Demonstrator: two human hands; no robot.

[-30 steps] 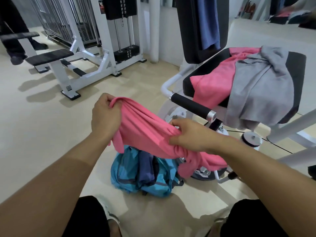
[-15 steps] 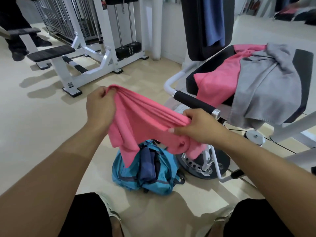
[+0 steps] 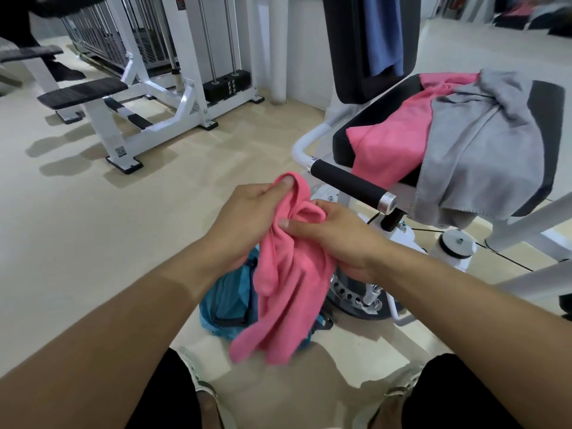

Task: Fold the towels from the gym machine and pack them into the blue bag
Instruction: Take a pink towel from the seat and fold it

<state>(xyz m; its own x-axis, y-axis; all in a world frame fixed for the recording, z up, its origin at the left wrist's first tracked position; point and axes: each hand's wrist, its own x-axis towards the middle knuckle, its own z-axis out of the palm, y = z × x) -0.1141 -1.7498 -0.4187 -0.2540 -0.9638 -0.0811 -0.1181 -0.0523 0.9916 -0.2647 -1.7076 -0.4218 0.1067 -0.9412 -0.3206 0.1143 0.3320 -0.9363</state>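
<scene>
Below, the blue bag (image 3: 227, 301) lies beneath the hand-held pink towel (image 3: 288, 283).

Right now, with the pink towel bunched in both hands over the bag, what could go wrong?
The held pink towel is crumpled between the left hand and right hand, so it may go into the blue bag unfolded. Its hanging end covers much of the bag, which could make aiming harder. The grey towel droops off the seat edge and might slide down.

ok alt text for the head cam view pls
Both hands, left hand and right hand, hold a bunched pink towel above a blue bag on the floor. A second pink towel and a grey towel lie on the machine seat.
</scene>
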